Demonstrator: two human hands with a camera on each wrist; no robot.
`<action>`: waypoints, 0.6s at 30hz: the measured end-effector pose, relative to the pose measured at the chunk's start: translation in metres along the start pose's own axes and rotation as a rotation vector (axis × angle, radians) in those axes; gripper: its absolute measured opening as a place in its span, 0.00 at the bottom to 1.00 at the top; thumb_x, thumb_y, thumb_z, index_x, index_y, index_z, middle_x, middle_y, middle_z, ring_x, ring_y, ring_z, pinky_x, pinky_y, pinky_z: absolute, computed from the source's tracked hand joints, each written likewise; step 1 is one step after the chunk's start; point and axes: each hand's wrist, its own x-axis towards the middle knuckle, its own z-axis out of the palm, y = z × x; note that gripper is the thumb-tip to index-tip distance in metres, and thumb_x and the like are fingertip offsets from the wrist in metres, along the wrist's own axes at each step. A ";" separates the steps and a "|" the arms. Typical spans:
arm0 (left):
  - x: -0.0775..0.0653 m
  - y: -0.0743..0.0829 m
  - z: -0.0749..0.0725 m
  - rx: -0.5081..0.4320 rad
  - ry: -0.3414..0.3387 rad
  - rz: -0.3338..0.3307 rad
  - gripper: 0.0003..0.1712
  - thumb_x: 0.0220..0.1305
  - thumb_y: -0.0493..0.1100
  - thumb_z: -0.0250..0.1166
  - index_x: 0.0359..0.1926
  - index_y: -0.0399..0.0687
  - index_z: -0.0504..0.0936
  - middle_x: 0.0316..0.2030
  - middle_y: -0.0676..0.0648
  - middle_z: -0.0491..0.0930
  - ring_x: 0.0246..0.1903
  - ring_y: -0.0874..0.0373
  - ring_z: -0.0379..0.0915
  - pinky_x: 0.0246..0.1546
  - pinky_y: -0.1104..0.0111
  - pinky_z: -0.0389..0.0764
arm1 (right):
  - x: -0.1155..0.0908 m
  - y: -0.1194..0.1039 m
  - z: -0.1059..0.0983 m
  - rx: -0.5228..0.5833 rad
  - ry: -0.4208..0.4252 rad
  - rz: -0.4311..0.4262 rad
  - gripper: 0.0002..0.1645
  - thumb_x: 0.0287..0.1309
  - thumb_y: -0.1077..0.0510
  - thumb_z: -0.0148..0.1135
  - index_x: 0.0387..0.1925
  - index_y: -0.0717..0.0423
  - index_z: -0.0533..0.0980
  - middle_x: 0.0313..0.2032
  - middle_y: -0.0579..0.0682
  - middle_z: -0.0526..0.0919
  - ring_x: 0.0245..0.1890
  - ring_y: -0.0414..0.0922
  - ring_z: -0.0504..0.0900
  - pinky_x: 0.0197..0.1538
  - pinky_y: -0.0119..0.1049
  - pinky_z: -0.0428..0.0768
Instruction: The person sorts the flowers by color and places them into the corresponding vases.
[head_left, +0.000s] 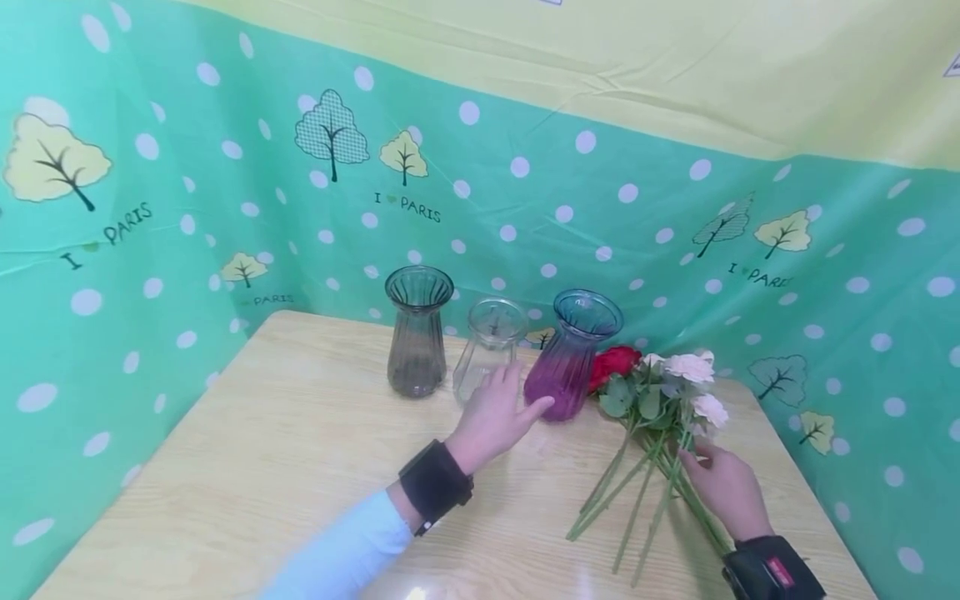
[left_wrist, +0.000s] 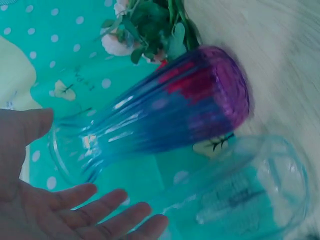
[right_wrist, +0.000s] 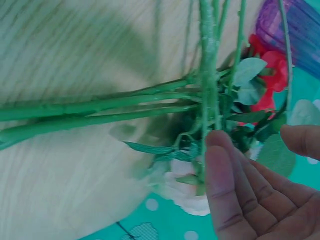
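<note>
My left hand (head_left: pixel 495 421) reaches in front of the clear glass vase (head_left: pixel 474 367) and the blue-and-purple vase (head_left: pixel 558 379), its fingers spread. In the left wrist view, the thumb and fingers stand apart near the mouth of the blue-and-purple vase (left_wrist: pixel 165 110), with nothing between them. On the right, my right hand (head_left: pixel 729 487) is at a bunch of flowers with green stems (head_left: pixel 600 504). The right wrist view has the fingertips (right_wrist: pixel 220 165) right at an upright-looking stem, thumb held apart. Pale pink flowers (head_left: pixel 688 368) and a red flower (head_left: pixel 613 367) top the bunch.
A smoky grey ribbed vase (head_left: pixel 417 354) stands left of the clear one on the light wooden table (head_left: pixel 285 467). A green, dotted cloth (head_left: pixel 480 217) with printed trees hangs behind the table and along its sides.
</note>
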 end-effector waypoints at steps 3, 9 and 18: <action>0.010 0.004 0.009 -0.069 0.020 0.012 0.40 0.63 0.61 0.56 0.65 0.36 0.61 0.60 0.36 0.69 0.61 0.43 0.65 0.61 0.53 0.71 | 0.003 0.005 0.000 0.016 0.010 0.021 0.31 0.65 0.50 0.46 0.53 0.76 0.70 0.44 0.73 0.79 0.41 0.64 0.79 0.38 0.52 0.80; 0.029 0.005 0.025 -0.154 0.078 0.019 0.38 0.63 0.55 0.58 0.66 0.38 0.60 0.60 0.37 0.67 0.61 0.44 0.64 0.62 0.54 0.70 | 0.009 0.013 0.001 0.076 0.007 0.046 0.30 0.65 0.52 0.47 0.51 0.78 0.70 0.35 0.67 0.82 0.27 0.49 0.82 0.27 0.40 0.78; 0.050 0.007 0.047 -0.166 0.144 0.030 0.40 0.62 0.52 0.60 0.67 0.36 0.55 0.63 0.35 0.61 0.65 0.43 0.58 0.64 0.55 0.68 | 0.016 0.024 0.013 0.153 -0.027 0.103 0.32 0.65 0.48 0.48 0.50 0.78 0.70 0.32 0.63 0.83 0.25 0.43 0.80 0.26 0.35 0.77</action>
